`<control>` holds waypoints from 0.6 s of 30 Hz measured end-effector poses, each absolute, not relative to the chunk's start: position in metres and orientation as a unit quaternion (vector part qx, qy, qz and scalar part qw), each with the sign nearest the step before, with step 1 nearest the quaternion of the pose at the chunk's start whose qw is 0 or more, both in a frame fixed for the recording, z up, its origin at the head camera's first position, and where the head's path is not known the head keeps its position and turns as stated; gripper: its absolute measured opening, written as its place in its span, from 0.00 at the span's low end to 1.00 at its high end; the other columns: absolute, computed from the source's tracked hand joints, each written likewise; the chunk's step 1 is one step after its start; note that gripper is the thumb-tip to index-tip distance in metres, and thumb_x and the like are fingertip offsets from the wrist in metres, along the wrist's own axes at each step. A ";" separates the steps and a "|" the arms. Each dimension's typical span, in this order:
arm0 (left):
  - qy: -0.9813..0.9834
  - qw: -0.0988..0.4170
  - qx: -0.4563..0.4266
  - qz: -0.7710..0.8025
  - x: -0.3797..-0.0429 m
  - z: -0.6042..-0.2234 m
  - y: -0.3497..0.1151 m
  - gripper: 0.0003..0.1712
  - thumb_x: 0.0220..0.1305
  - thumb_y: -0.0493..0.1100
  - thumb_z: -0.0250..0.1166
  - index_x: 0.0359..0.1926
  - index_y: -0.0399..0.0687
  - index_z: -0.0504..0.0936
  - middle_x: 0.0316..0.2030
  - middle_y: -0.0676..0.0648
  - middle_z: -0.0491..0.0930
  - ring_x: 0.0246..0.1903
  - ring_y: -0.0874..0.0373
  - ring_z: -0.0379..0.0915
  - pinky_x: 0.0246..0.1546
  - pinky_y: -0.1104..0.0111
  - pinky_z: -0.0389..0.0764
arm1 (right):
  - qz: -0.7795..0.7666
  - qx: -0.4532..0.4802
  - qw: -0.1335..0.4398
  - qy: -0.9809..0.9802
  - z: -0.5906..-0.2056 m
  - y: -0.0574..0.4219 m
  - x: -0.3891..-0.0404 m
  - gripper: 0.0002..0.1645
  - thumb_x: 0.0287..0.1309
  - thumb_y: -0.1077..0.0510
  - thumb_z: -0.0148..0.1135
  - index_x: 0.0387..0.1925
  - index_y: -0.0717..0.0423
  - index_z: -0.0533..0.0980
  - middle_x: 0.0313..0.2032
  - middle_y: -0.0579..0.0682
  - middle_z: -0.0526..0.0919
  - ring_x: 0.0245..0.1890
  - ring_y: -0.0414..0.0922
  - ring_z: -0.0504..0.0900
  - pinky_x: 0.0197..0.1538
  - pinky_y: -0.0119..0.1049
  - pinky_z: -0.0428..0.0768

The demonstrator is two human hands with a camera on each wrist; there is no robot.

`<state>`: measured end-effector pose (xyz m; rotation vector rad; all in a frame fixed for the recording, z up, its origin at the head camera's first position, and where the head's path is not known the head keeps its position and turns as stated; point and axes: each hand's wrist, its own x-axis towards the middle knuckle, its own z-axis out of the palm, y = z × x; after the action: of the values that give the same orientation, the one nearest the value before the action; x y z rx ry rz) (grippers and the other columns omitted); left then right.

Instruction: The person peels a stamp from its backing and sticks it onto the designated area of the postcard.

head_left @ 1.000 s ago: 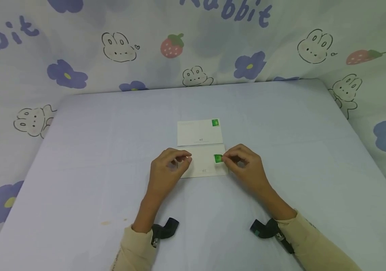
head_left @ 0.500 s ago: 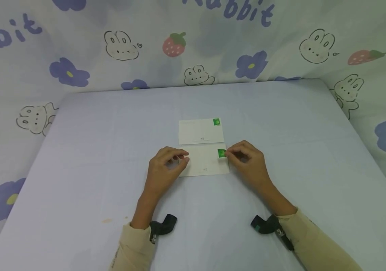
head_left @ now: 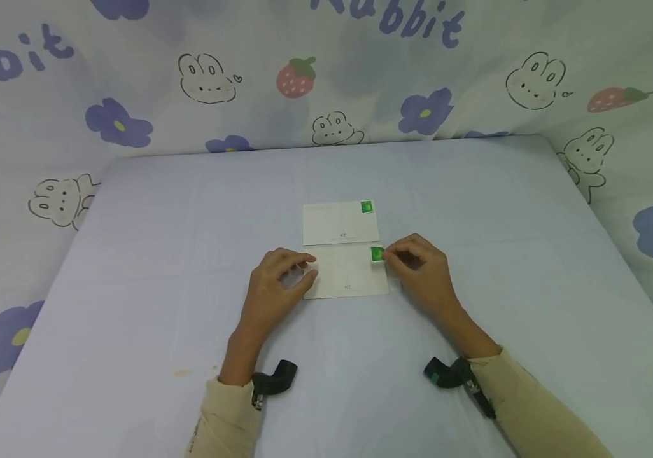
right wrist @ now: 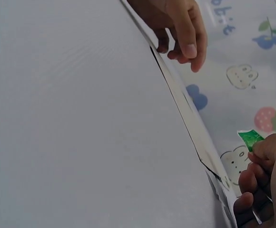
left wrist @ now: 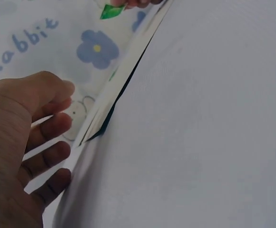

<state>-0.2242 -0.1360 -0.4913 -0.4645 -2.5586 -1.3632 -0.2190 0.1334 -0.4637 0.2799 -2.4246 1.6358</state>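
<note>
Two pale envelopes lie one behind the other on the white-covered table. On the far envelope, a green stamp sits at the upper right corner. My right hand pinches a second green stamp by its right side, over the upper right corner of the near envelope. The right wrist view shows this held stamp raised above the envelope, its free end sticking out from the fingertips. At the near envelope's left edge, my left hand hovers with thumb and fingers parted and nothing between them.
A white cloth covers the table, with a small yellowish stain at the front left. Behind it hangs a curtain printed with rabbits, strawberries and purple flowers. Black camera mounts sit at both wrists.
My right hand has carried the pinched stamp up and to the right, to the near envelope's upper right corner. The left hand has drawn slightly left, away from the envelope's middle.
</note>
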 end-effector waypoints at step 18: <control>-0.874 0.081 -0.169 -0.448 -0.227 -0.496 -0.142 0.10 0.58 0.37 0.75 0.42 0.46 0.88 0.38 0.52 0.81 0.40 0.57 0.72 0.41 0.64 0.75 | 0.535 0.079 0.096 -0.836 -0.467 0.133 -0.229 0.04 0.61 0.68 0.68 0.36 0.67 0.83 0.38 0.56 0.81 0.37 0.41 0.78 0.41 0.26 0.77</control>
<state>-0.2268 -0.1416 -0.4958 -0.5054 -2.6141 -1.3386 -0.2290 0.1330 -0.4672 0.2334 -2.4765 1.5859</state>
